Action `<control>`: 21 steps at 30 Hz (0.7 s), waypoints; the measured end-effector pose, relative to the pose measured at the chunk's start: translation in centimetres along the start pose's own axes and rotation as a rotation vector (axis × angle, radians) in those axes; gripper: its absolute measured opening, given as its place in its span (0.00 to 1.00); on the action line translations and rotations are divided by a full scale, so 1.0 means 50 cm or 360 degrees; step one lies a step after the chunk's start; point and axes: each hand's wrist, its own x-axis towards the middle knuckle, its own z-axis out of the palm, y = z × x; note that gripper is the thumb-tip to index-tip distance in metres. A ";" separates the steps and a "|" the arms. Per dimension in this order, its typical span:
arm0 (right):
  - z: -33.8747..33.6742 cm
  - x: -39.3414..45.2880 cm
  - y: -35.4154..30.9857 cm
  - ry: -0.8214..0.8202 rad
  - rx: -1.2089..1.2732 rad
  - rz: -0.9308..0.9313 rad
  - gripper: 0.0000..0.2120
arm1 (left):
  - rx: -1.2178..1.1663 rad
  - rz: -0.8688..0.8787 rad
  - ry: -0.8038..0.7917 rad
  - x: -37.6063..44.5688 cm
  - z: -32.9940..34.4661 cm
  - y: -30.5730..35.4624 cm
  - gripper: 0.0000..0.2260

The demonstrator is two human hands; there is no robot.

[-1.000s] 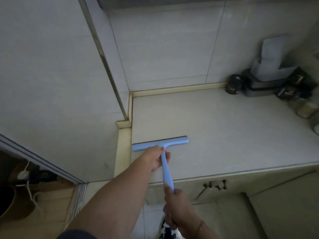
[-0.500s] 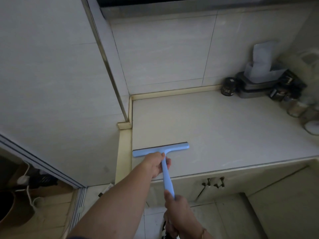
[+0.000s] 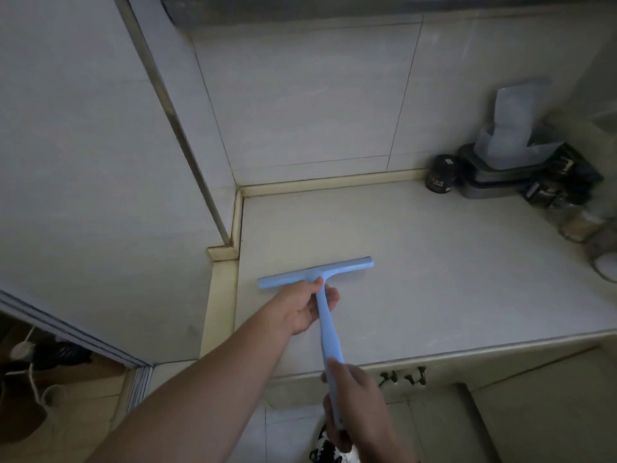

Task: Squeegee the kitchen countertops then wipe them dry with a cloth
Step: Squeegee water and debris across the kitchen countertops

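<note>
A light blue squeegee [image 3: 347, 266] lies with its blade flat on the pale countertop [image 3: 434, 262], near the left end and a little back from the front edge. My left hand [image 3: 300, 305] grips the handle just below the blade, fingers curled round it. My right hand [image 3: 357, 396] grips the lower end of the handle, out past the counter's front edge. No cloth is in view.
Dark jars [image 3: 440, 173], a grey stacked container [image 3: 490, 182] with a pale bag and several glass jars [image 3: 581, 225] crowd the back right corner. Tiled walls close the counter at the back and left. Cabinet hooks [image 3: 404, 377] hang under the front edge.
The squeegee with both hands has slid a little toward the front edge. The camera view has shifted slightly.
</note>
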 end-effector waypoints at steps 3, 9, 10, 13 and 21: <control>-0.041 0.097 -0.062 0.0081 0.0031 -0.0116 0.16 | 0.0065 0.0020 -0.0058 0.090 0.084 0.064 0.09; -0.133 0.300 -0.198 0.0201 0.0117 -0.0240 0.18 | 0.0176 -0.0011 -0.0126 0.279 0.234 0.180 0.09; -0.147 0.331 -0.217 0.0201 0.0137 -0.0243 0.18 | 0.0202 -0.0014 -0.0124 0.305 0.252 0.196 0.09; -0.175 0.413 -0.265 0.0208 0.0182 -0.0243 0.15 | 0.0280 -0.0024 -0.0105 0.371 0.287 0.233 0.09; -0.176 0.530 -0.333 0.0139 0.0185 -0.0208 0.13 | 0.0368 0.0025 0.0027 0.458 0.304 0.297 0.09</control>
